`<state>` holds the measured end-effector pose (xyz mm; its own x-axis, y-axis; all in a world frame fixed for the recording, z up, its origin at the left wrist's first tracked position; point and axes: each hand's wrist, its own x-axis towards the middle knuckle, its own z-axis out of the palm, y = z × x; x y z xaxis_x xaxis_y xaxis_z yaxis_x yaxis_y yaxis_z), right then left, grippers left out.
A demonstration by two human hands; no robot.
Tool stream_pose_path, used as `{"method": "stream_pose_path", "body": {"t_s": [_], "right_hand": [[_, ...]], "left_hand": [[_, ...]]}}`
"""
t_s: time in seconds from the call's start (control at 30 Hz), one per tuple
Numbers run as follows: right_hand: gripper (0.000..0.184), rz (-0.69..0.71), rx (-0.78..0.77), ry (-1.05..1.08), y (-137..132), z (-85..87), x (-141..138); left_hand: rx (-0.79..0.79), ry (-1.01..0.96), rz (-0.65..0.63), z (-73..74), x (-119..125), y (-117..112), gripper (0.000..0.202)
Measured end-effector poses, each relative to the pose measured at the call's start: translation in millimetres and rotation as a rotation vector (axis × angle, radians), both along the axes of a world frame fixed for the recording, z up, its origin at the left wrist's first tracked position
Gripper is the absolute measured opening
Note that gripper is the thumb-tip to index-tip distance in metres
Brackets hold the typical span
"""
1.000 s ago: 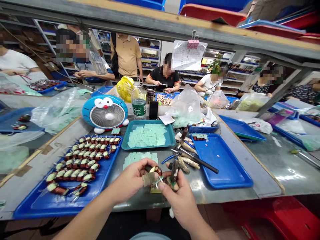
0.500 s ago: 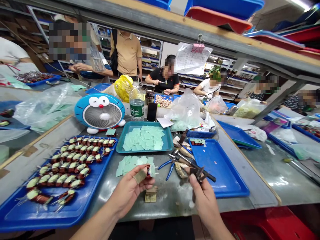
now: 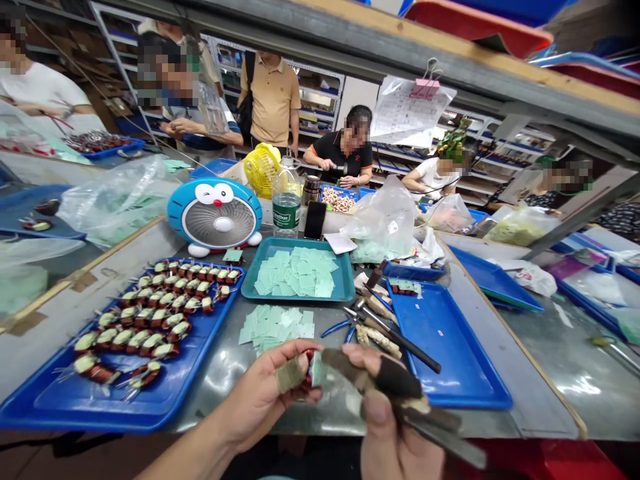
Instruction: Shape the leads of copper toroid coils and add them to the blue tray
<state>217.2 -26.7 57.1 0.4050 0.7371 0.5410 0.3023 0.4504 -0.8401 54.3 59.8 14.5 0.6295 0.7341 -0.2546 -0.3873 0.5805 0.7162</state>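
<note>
Between the thumb and fingers of my left hand (image 3: 260,397) is a small coil (image 3: 307,375) wound with red-brown wire. A pale green card (image 3: 317,371) stands against its right side. A band of tape wraps a finger of this hand. My right hand (image 3: 393,433) closes round a worn, dark metal hand tool (image 3: 453,440), blurred, its exact kind unclear. The tool's left end comes up beside the green card; whether they touch I cannot tell. Beyond my left hand lies a loose heap of green cards (image 3: 275,327) on the bench.
Rows of coils stand in a blue tray (image 3: 195,373) at left. More green cards fill a teal tray (image 3: 247,287). Pliers (image 3: 353,317) and a hammer (image 3: 405,343) lie near the right blue tray (image 3: 460,347). Behind are a cartoon fan (image 3: 215,217), a bottle (image 3: 287,203) and co-workers.
My right hand has swung left and turned, bringing the tool up to the coil and card. My left hand still holds the coil. The view has shifted slightly left.
</note>
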Motion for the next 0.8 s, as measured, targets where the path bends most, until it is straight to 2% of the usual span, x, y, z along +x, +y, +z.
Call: {"method": "stream_pose_path", "body": {"t_s": [0.07, 0.13, 0.23, 0.3, 0.37, 0.47, 0.57, 0.63, 0.7, 0.8], "right_hand": [[0.021, -0.029, 0.159, 0.066, 1, -0.9, -2], [0.02, -0.028, 0.205, 0.138, 2, 2.0, -7], [0.018, -0.011, 0.2, 0.159, 3, 6.4, -8], [0.018, -0.078, 0.218, 0.21, 3, 4.6, 0], [0.019, -0.169, 0.205, 0.249, 2, -3.0, 11], [0.025, -0.22, 0.057, 0.273, -2, -24.9, 24], [0.029, -0.189, -0.015, 0.305, -6, -47.8, 26], [0.027, -0.162, 0.024, 0.337, -9, -55.2, 23], [0.025, -0.098, 0.093, 0.341, -11, -54.0, 18], [0.025, -0.011, 0.246, 0.262, -9, -42.2, 12]], "left_hand": [[0.018, 0.011, 0.001, 3.4, 1, -2, 0.039], [0.033, 0.025, -0.002, 7.4, 4, -3, 0.041], [0.033, 0.049, 0.039, 13.7, 8, -3, 0.041], [0.005, 0.073, 0.104, 17.9, 11, -2, 0.038], [-0.024, 0.106, 0.157, 21.3, 12, 0, 0.04], [-0.018, 0.15, 0.198, 23.6, 13, 3, 0.057], [0.042, 0.183, 0.183, 22.0, 12, 3, 0.081], [0.086, 0.203, 0.152, 20.2, 12, 2, 0.082], [0.127, 0.204, 0.126, 19.3, 12, 0, 0.077], [0.15, 0.148, 0.088, 20.4, 13, -5, 0.069]]}}
